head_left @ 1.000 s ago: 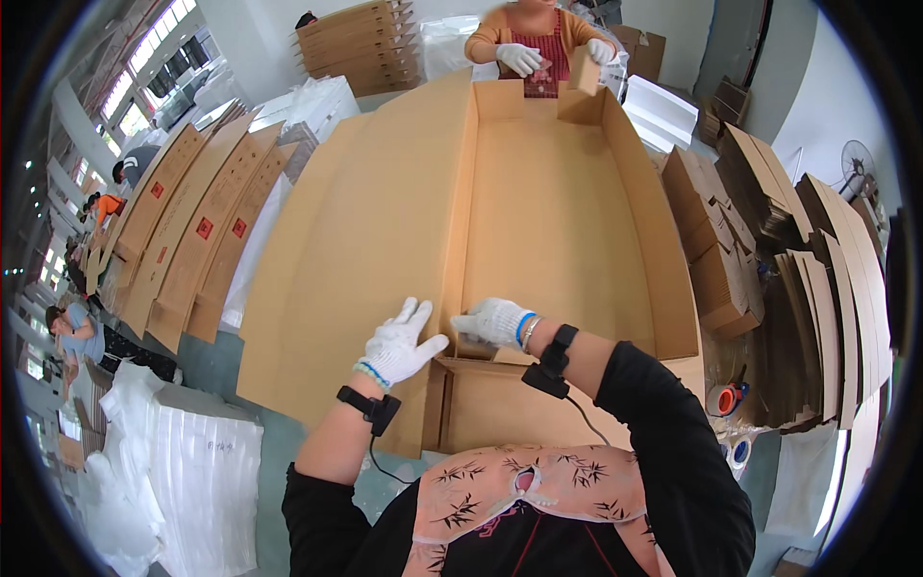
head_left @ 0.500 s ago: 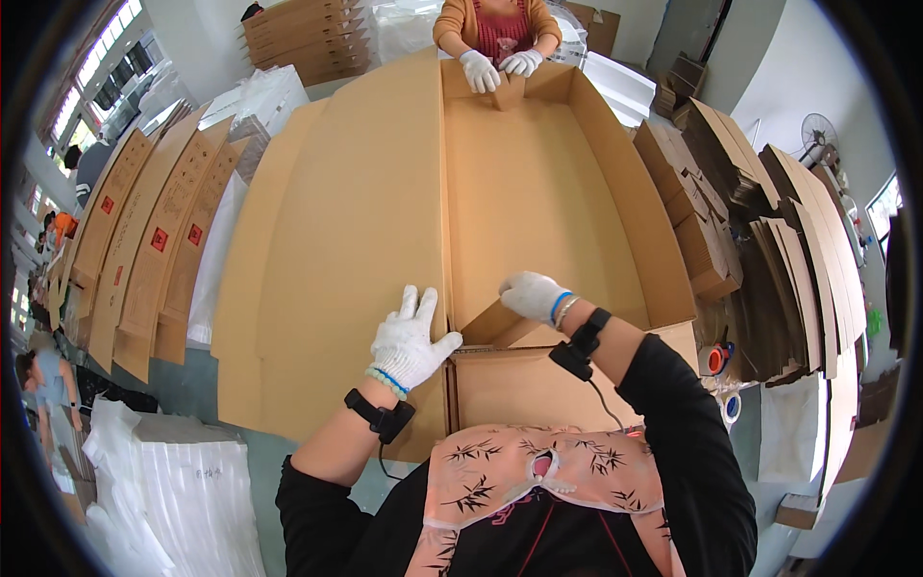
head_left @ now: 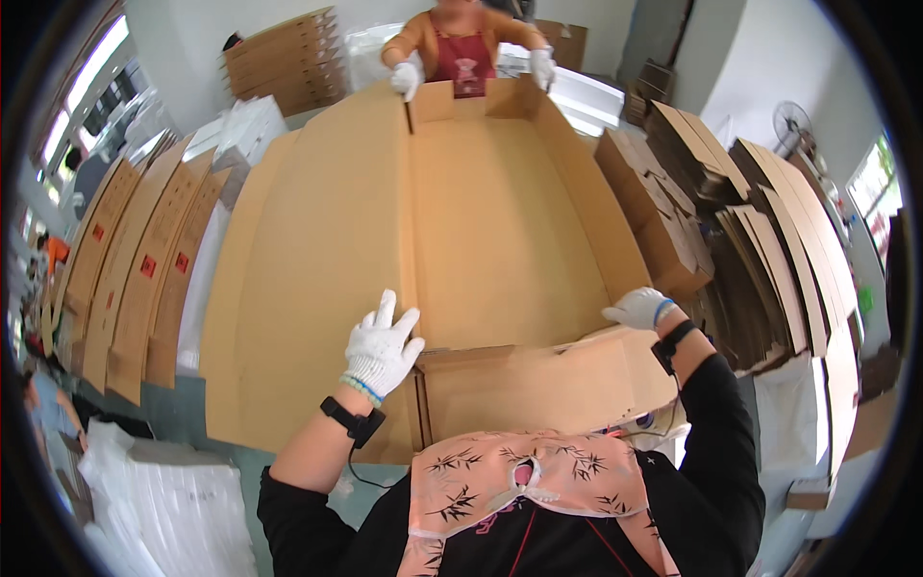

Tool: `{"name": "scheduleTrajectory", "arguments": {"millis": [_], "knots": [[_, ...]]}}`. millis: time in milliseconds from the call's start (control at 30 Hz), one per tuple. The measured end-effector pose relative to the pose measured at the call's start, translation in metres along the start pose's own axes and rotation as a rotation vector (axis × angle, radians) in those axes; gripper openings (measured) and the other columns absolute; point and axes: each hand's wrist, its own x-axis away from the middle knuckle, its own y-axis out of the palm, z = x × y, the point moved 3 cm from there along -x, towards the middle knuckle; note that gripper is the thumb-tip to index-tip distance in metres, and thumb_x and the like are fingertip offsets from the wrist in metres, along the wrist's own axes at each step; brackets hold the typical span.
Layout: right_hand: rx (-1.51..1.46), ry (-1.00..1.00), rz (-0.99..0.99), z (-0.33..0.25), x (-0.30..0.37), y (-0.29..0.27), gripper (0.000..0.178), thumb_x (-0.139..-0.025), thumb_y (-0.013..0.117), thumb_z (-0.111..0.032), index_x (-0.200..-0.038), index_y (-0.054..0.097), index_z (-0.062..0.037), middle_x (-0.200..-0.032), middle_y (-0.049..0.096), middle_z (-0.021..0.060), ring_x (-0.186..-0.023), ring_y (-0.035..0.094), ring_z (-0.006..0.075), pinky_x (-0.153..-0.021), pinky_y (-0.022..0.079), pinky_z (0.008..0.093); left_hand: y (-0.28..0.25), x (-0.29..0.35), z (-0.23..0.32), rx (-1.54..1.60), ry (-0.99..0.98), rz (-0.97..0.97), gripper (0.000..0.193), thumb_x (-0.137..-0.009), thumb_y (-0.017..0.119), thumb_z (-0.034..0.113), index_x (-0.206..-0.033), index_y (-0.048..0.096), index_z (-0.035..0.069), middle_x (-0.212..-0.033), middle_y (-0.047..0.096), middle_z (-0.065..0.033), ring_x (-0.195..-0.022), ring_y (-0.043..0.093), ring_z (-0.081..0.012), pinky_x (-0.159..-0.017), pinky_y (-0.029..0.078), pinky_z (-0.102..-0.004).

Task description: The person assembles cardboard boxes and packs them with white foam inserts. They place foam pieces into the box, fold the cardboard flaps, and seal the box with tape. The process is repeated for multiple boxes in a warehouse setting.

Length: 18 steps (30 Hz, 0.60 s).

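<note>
A large cardboard box point(head_left: 514, 221) lies open in front of me, its long brown panel point(head_left: 308, 260) spread flat to the left. On that panel, beside the fold at the near end, rests my left hand point(head_left: 378, 344) in a white glove, fingers spread and holding nothing. My right hand point(head_left: 636, 308), also gloved, is at the box's near right corner with its fingers curled over the cardboard; the fingertips are partly hidden. Toward me, a cardboard end flap point(head_left: 548, 380) hangs out from the near edge.
Across the box a co-worker point(head_left: 466, 53) has gloved hands at both far corners. Folded cardboard point(head_left: 663, 207) and stacked sheets point(head_left: 798, 250) stand at right. Printed cartons point(head_left: 144, 260) and white wrapped foam point(head_left: 173, 500) are at left. A fan point(head_left: 792, 123) stands far right.
My right hand has moved right, from an inward-tilted flap at the near left to the near right corner. That flap no longer sticks up. The co-worker's hands have parted to the far corners.
</note>
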Motion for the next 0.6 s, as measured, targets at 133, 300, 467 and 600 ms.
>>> {"name": "scheduleTrajectory", "arguments": {"millis": [133,300,467,600], "knots": [[-0.08,0.024,-0.004,-0.019,-0.005,-0.014,0.075,-0.093,0.034,-0.068,-0.093,0.076,-0.0061,-0.099,0.071,0.0199,-0.1,0.064,0.0394,-0.089,0.049,0.046,0.0,0.004,0.025,-0.01,0.318,0.044,0.039,-0.081,0.066,0.045,-0.094,0.075,0.01,-0.128,0.058,-0.0248,-0.124,0.048,-0.0397,-0.112,0.031,-0.0516],[-0.433,-0.15,0.508,0.002,0.026,-0.014,0.052,-0.094,0.048,-0.055,-0.097,0.07,-0.0068,-0.095,0.069,0.0179,-0.094,0.065,0.0379,-0.082,0.052,0.0462,-0.005,0.009,0.026,-0.126,0.156,0.036,0.03,-0.069,0.076,0.035,-0.082,0.075,0.008,-0.137,0.049,-0.0292,-0.127,0.043,-0.0451,-0.108,0.035,-0.0527],[-0.324,0.19,1.065,0.114,0.095,-0.017,0.028,-0.076,0.067,-0.027,-0.093,0.068,-0.0054,-0.092,0.066,0.0167,-0.091,0.063,0.0359,-0.081,0.051,0.0461,0.006,0.019,0.022,-0.109,-0.033,-0.043,0.031,-0.071,0.078,0.03,-0.092,0.073,0.008,-0.151,0.035,-0.0285,-0.137,0.035,-0.0471,-0.113,0.031,-0.0513],[0.052,1.145,1.043,0.27,0.193,0.04,0.05,-0.079,0.068,-0.038,-0.118,0.061,-0.0077,-0.129,0.057,0.0182,-0.125,0.05,0.034,-0.105,0.035,0.0476,0.011,0.02,0.027,-0.137,-0.05,-0.049,0.03,-0.07,0.079,0.026,-0.092,0.072,0.007,-0.152,0.033,-0.0295,-0.137,0.035,-0.0478,-0.114,0.03,-0.052]]}}
